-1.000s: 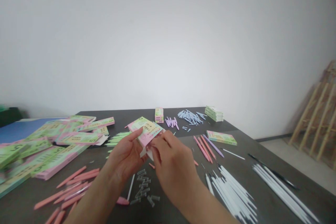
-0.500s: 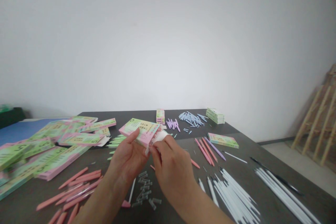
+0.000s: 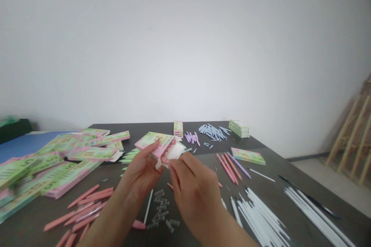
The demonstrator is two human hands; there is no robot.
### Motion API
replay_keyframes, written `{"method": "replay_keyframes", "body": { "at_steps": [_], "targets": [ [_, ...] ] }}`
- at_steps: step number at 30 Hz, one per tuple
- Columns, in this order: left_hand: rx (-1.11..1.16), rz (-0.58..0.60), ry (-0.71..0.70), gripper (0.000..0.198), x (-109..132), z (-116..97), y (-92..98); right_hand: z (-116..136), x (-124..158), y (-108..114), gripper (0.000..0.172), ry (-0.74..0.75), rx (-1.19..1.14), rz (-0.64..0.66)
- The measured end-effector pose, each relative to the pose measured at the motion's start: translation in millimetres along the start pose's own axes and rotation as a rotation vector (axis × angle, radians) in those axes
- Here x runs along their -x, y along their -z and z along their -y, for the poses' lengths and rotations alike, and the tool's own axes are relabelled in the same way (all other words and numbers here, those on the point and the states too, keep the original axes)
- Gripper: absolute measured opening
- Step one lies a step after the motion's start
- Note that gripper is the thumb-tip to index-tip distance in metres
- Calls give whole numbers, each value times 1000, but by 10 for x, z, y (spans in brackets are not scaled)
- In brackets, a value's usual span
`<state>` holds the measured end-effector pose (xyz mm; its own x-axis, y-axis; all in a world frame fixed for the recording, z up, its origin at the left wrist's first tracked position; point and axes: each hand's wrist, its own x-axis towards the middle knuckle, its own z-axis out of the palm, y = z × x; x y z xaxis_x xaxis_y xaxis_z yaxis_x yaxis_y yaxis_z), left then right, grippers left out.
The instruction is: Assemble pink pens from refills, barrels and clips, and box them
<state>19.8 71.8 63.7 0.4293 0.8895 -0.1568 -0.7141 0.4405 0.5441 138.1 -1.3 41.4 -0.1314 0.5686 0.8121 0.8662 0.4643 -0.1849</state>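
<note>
Currently the left hand [image 3: 142, 171] clamps a pink-and-green box [image 3: 153, 141] just above the table [image 3: 290, 170], left of frame centre, with the thumb on the top face and the fingers beneath. The right hand [image 3: 194, 185] is close against it. Its fingertips [image 3: 171, 163] meet the lower edge of a white flap [image 3: 175, 151] at the box's right end. Only the back of this hand shows, so whether it pinches the flap cannot be told.

Change over the last second:
- The flap, earlier mostly hidden under the right fingers, now stands clear of the box end.
- The right hand has dropped slightly lower in the frame; the left grip is unchanged.

Judgement: the box end is open, and the work is at the flap stage.

Surroundings:
- Left of frame: a heap of matching boxes [image 3: 58, 162].
- Lower left: loose pink pens [image 3: 84, 204].
- Directly below the hands: small clear parts [image 3: 160, 208].
- Lower right: white refills [image 3: 257, 216].
- Right of centre: more pens [image 3: 228, 162] and one flat box [image 3: 247, 155].
- Far edge of the table: purple caps [image 3: 191, 137], blue caps [image 3: 211, 131] and a box stack [image 3: 239, 128].
</note>
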Motion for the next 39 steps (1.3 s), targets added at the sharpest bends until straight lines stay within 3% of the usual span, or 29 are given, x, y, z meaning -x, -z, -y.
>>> {"method": "replay_keyframes", "body": {
  "at_steps": [5, 19, 27, 33, 39],
  "targets": [
    [-7, 25, 30, 32, -7, 42, -7, -20, -52, -24, 18, -34, -46, 78],
    [-4, 26, 74, 34, -21, -3, -5, 24, -41, -48, 15, 10, 59, 129],
    [21, 8, 117, 34, -39, -28, 37, 87, -42, 30, 18, 7, 94, 45],
    [55, -15, 156, 33, -8, -37, 36, 150, -24, -32, 49, 112, 286, -8],
    [88, 26, 153, 39, -64, -33, 94, 127, 29, -168, 33, 141, 274, -146]
  ]
}}
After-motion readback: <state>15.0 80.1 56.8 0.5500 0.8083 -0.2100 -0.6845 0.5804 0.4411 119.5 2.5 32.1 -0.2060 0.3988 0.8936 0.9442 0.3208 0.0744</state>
